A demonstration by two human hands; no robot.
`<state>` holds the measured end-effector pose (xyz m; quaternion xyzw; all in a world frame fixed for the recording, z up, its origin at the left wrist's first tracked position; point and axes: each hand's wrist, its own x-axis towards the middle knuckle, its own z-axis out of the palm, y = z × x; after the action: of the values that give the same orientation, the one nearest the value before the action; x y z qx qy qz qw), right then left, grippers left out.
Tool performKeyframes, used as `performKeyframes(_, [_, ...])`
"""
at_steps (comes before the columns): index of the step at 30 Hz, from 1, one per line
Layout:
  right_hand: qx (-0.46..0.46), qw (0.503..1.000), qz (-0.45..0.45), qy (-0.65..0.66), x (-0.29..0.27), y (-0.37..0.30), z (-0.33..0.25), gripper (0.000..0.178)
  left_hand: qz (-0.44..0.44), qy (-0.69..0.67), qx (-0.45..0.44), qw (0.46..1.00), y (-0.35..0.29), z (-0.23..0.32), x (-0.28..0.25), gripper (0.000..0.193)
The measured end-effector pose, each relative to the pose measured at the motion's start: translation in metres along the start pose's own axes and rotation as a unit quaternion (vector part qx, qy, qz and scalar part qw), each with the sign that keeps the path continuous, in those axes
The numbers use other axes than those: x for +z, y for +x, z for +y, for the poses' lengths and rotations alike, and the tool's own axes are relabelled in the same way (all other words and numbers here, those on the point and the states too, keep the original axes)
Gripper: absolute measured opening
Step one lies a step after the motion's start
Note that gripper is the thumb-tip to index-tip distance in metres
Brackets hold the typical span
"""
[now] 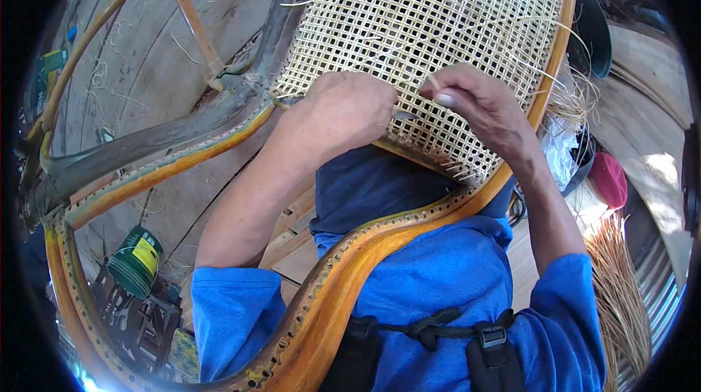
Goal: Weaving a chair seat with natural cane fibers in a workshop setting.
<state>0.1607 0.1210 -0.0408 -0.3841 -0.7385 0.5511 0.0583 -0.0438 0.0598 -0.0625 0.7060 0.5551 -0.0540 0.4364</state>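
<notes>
A woven cane panel spans the wooden chair frame in front of me, its open mesh crossed by loose strand ends. My left hand is closed over the panel's near left part. From its right side pokes the grey metal tip of a slim tool; the rest is hidden in the fist. To the right, my right hand is closed in a pinch just above the mesh, with a short pale cane strand between thumb and fingers.
A curved wooden rail with drilled holes crosses my lap. Green buckets stand at lower left and upper right. Bundled cane strips, a red cloth-like item and a clear plastic bag lie at right.
</notes>
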Motion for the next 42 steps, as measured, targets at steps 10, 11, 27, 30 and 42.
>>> performKeyframes(10, [0.196,0.968,0.017,-0.156,-0.016,-0.037,0.006,0.016,0.072,0.067,0.083,0.992,0.022,0.029,0.010,0.018])
performKeyframes(11, [0.166,0.971,0.025,-0.172,-0.011,-0.040,0.011,0.016,0.074,0.069,0.084,0.991,0.024,0.033,0.010,0.018])
performKeyframes(27, [0.150,0.919,-0.031,-0.364,-0.004,-0.046,0.024,0.021,0.119,0.073,0.142,0.980,0.035,0.038,0.025,0.013])
performKeyframes(30, [0.169,0.896,-0.035,-0.408,0.007,-0.035,0.025,0.022,0.184,0.036,0.141,0.972,0.031,0.033,0.038,0.018])
performKeyframes(42, [-0.107,0.937,0.072,-0.325,0.008,-0.044,0.047,0.029,0.076,0.085,-0.025,0.993,-0.004,0.002,0.011,0.033])
